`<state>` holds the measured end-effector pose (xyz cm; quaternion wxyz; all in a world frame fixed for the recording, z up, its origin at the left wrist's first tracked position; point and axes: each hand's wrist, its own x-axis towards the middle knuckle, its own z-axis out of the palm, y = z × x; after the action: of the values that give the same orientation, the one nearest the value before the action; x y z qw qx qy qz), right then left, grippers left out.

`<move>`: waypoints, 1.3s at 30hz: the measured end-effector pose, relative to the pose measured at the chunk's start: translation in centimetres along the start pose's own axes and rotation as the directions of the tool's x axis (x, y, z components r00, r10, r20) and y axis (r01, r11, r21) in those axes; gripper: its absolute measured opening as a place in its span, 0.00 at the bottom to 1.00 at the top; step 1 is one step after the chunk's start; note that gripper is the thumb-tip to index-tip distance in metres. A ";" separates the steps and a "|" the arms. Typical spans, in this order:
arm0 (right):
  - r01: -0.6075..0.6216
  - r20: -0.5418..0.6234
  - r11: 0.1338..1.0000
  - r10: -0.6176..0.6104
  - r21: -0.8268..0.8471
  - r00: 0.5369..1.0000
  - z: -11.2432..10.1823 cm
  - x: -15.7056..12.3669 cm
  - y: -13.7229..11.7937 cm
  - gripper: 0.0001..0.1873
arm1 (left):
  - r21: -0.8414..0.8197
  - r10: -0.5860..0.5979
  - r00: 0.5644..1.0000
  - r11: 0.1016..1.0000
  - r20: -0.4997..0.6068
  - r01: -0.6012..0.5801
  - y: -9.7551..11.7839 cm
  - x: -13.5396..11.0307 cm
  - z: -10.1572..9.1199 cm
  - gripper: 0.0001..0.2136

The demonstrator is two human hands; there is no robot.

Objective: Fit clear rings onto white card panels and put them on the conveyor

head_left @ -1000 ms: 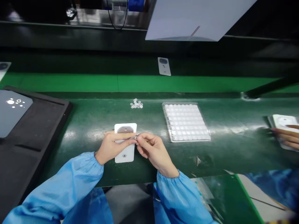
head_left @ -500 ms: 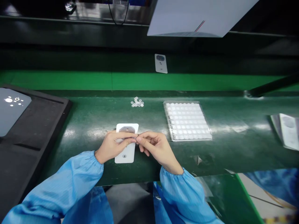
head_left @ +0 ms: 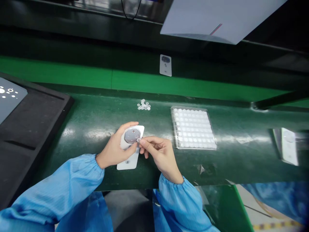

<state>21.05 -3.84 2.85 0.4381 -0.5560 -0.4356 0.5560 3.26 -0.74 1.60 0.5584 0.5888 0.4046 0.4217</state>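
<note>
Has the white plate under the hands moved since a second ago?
Yes. The white plate has turned: its far end now leans toward the clear tray, while its near end sits about where it was. The left hand grips it.

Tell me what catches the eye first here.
At centre, the left hand holds a white plate with a grey patch, while the right hand pinches a tiny pale part at the patch's edge. To the right lies a clear tray of small pale pieces, and behind the hands a little heap of clear rings on the dark green bench.
</note>
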 end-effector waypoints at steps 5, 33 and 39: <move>0.015 -0.012 0.999 -0.016 -0.041 1.000 -0.1 0.2 -0.2 0.16 | -0.164 -0.102 0.995 0.981 -0.007 0.100 0.6 0.0 0.0 0.44; 0.039 -0.113 0.988 -0.056 -0.150 0.992 0.5 0.8 -0.1 0.18 | -0.179 -0.070 0.992 0.980 0.104 0.088 -0.5 -0.2 -0.2 0.49; 0.009 -0.065 1.000 -0.009 -0.003 0.998 0.5 1.5 0.4 0.21 | -0.330 -0.167 0.977 0.922 0.136 0.204 -0.2 -0.1 -0.3 0.49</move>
<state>20.59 -2.50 2.14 0.4538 -0.5724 -0.4244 0.5351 2.93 -0.73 1.36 0.7099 0.4632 0.3494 0.3992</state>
